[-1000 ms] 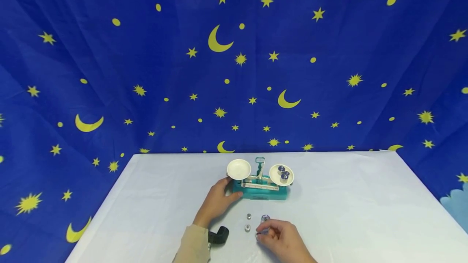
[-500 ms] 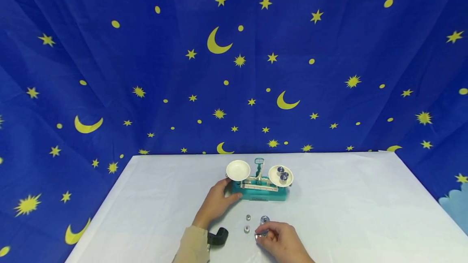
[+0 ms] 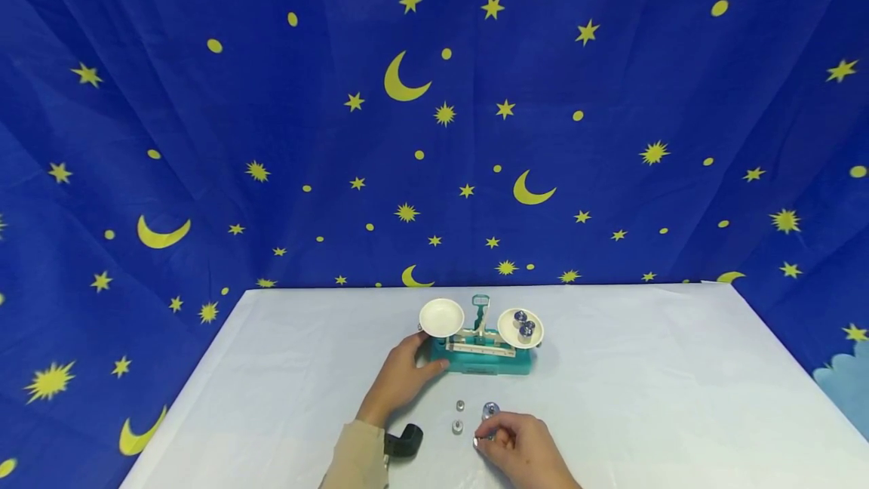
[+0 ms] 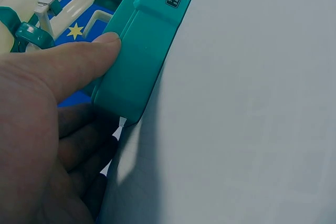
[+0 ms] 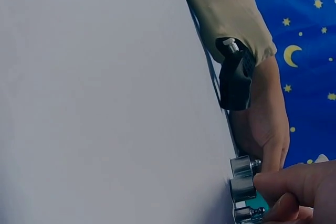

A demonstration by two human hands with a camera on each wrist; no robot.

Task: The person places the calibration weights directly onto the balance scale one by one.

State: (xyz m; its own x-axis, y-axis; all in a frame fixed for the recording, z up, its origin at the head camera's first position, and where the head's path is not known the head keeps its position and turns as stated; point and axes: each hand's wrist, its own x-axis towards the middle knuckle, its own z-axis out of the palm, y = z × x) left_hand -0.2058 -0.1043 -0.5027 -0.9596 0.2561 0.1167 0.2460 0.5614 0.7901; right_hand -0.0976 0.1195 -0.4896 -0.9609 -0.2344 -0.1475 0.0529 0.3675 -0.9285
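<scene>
A teal balance scale (image 3: 480, 362) with two white pans stands on the white table. My left hand (image 3: 400, 382) grips the left end of its base, the thumb on top and the other fingers behind the end. The left pan (image 3: 442, 318) is bare; the right pan (image 3: 509, 334) bears three metal weights (image 3: 526, 331). In front of the scale, my right hand (image 3: 523, 444) pinches a silver weight (image 5: 242, 188), which its fingers largely cover in the head view. Just beyond these fingertips sits a larger weight (image 3: 491, 409). Two small weights (image 3: 458, 426) stand to the left.
A black bent piece (image 3: 405, 441) sticks out by the left sleeve (image 3: 358, 453). Behind the table (image 3: 645, 383) hangs a blue cloth (image 3: 326, 142) with yellow moons and stars.
The silver weight has turned a little between my right fingers, and less of it shows now. My left hand stays at the scale's base. The head view has shifted slightly.
</scene>
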